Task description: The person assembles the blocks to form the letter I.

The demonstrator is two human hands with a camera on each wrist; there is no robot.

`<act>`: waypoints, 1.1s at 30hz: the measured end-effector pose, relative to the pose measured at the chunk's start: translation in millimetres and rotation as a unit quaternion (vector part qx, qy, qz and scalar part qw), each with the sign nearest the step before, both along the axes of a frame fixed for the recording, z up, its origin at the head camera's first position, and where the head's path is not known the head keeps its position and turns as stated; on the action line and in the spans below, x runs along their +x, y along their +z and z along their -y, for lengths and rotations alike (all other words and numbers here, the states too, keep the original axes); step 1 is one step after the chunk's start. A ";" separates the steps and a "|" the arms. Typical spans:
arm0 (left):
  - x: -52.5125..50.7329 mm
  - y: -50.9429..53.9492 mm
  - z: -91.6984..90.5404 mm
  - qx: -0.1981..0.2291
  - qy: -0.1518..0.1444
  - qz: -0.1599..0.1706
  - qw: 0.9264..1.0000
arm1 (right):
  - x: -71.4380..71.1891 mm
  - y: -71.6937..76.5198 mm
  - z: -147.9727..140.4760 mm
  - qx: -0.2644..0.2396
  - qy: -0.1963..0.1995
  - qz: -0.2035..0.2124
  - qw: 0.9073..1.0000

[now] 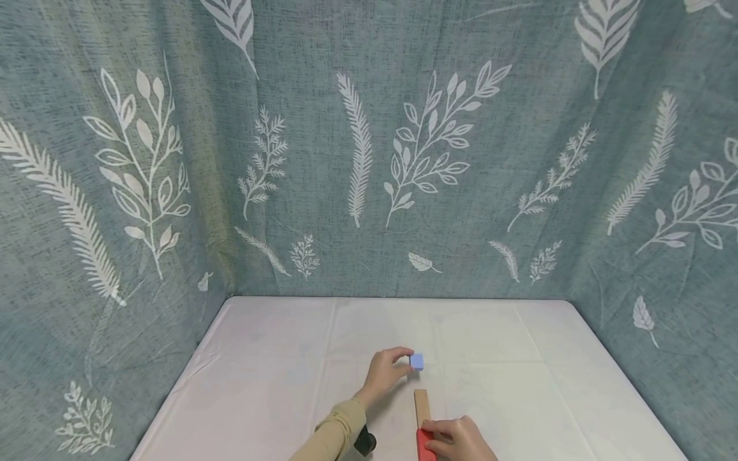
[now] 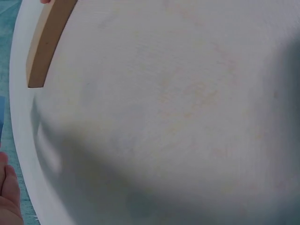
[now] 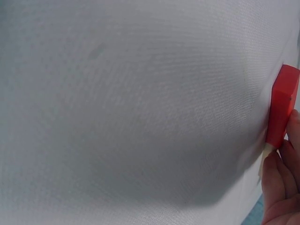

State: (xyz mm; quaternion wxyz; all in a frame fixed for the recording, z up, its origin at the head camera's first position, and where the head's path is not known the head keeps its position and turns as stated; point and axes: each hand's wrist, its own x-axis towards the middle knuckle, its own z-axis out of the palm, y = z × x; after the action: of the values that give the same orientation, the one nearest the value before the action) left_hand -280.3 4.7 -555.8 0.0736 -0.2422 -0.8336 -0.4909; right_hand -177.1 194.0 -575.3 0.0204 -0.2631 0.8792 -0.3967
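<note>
My left hand [image 1: 383, 372] pinches a small blue block [image 1: 416, 362] between thumb and fingers, a little beyond the far end of a plain wooden block [image 1: 422, 407]. Only a sliver of that blue block shows at the edge of the left wrist view, above part of my left hand [image 2: 9, 194]. Nearer to me, my right hand [image 1: 460, 438] grips a red block [image 1: 425, 446] at its right side. The red block lies in line with the wooden one, their ends meeting. In the right wrist view the red block [image 3: 282, 103] has fingers [image 3: 275, 180] against it.
A white cloth covers the table [image 1: 277, 365]. Blue-green curtains [image 1: 369, 160] with white leaf prints stand around its back and sides. A dark object [image 1: 364, 442] sits at my left wrist, below the sleeve [image 1: 340, 426].
</note>
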 end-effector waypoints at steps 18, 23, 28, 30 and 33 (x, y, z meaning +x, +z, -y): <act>7.6 -9.9 -6.1 -0.040 0.014 0.020 0.999 | 0.8 2.5 -0.5 -0.004 0.000 0.008 1.000; 7.4 -12.3 -6.9 -0.045 0.018 0.021 0.999 | 0.8 4.2 0.0 0.000 -0.006 0.020 1.000; 8.0 -14.8 -7.9 -0.054 0.025 0.022 0.998 | 0.1 1.9 -0.4 0.004 -0.004 0.014 1.000; 7.7 -16.1 -8.4 -0.055 0.029 0.020 0.998 | -0.3 0.5 -0.9 0.006 -0.002 0.005 1.000; 7.0 -18.1 -9.2 -0.057 0.034 0.011 0.998 | -0.7 -1.1 -1.5 0.008 -0.001 -0.009 1.000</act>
State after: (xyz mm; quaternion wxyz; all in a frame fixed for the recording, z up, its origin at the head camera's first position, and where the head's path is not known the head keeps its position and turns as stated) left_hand -273.3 13.9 -574.0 0.0675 -0.2119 -0.8687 -0.4426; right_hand -177.8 195.5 -576.4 0.0141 -0.2656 0.8828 -0.3872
